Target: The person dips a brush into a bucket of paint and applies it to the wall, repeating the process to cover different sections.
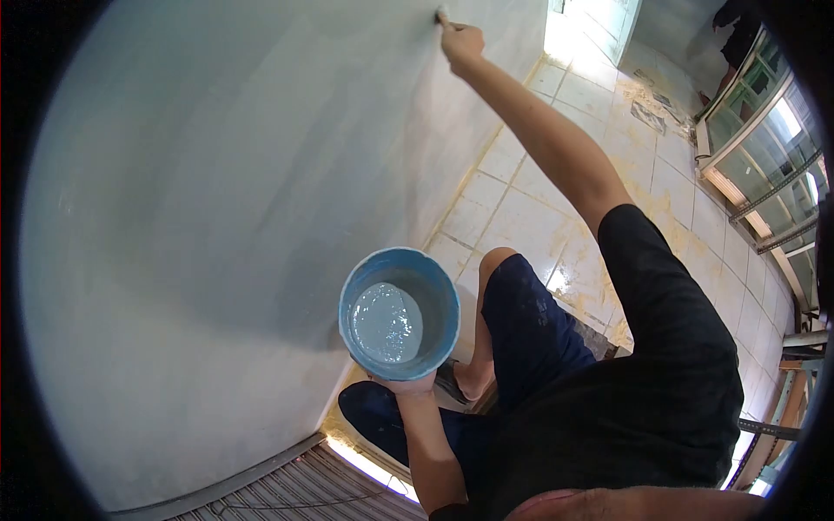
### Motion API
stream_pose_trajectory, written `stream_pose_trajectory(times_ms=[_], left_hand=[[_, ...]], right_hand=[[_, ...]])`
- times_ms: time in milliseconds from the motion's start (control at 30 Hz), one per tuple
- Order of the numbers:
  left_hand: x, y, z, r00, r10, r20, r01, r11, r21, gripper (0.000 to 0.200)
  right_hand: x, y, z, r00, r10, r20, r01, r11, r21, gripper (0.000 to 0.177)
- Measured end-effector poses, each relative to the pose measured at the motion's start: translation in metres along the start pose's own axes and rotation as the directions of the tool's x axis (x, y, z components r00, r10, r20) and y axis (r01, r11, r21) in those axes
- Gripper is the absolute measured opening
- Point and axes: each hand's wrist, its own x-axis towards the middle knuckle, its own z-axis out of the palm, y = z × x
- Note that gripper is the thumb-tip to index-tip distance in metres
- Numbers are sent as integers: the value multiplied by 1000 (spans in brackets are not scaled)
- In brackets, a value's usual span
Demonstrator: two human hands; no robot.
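Observation:
A round blue bucket (445, 291) with glossy pale paint (387, 323) in it is held up in front of my knees. My left hand (407, 382) supports it from below, its fingers mostly hidden by the bucket. At the top of the view, my right arm is stretched out to the wall (200, 200). My right hand (462, 42) is closed on a small brush (442, 16), whose tip is at the wall surface. Little of the brush shows, so its exact shape is hard to make out.
White floor tiles (512, 213) with yellowish stains run alongside the wall. Glass-paned metal frames (756, 143) lean at the right, with a person (738, 35) partly visible behind them. A ribbed metal shutter (304, 491) lies at lower left. A bright doorway (599, 30) stands at the far end.

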Motion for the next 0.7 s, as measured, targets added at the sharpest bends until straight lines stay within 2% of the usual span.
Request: stream_pose_trajectory(times_ms=[33,67,133,167,200,233,267,300,333,367,433,500,567,600,667,700], left_hand=[[0,1,1,999,-26,-23,26,1000,-15,73],[0,2,-1,999,-33,-25,33,999,-15,73],[0,2,-5,999,-26,-21,27,996,81,71],[2,0,-9,999,-36,-20,37,996,81,71],[3,-1,-12,1000,-14,12,12,984,179,72],[4,-2,-15,999,7,48,-20,962,273,72],[5,-3,-10,999,7,54,-22,961,275,72],[4,-3,-2,999,-28,25,23,984,177,73],[2,-4,1,998,-63,-4,63,995,74,74],[2,-4,1,998,-55,-7,55,996,73,74],[-2,-5,-2,998,-59,18,59,998,2,75],[-3,-4,-2,999,-44,32,43,998,37,75],[-2,-4,-1,998,-29,49,26,997,70,75],[0,-3,0,999,-17,47,13,996,86,75],[1,1,0,999,1,44,-6,995,103,74],[0,2,0,1000,6,0,-6,996,91,74]], right_hand=[[-10,7,2,996,-45,82,53,993,-106,45],[-40,12,1,983,-158,99,162,986,-35,40],[-99,9,-18,939,-259,226,271,962,-22,34],[-122,16,-32,891,-225,395,244,970,2,32],[-145,15,-49,815,-156,559,198,980,-16,33],[-164,17,-67,754,-160,637,207,978,0,33],[-171,17,-80,684,-167,710,215,976,22,33],[-165,16,-86,683,-171,710,216,976,27,33],[-153,18,-91,766,-70,639,116,993,-31,33],[-138,18,-93,831,37,556,9,997,-81,33],[-72,26,-80,915,56,400,-83,995,51,28],[-1,30,-60,957,116,267,-134,990,49,24],[62,36,-43,946,239,221,-238,971,-29,23],[91,51,-26,946,235,223,-235,972,-26,23],[126,81,3,935,256,245,-289,951,109,56],[109,74,3,934,256,250,-290,951,108,56]])
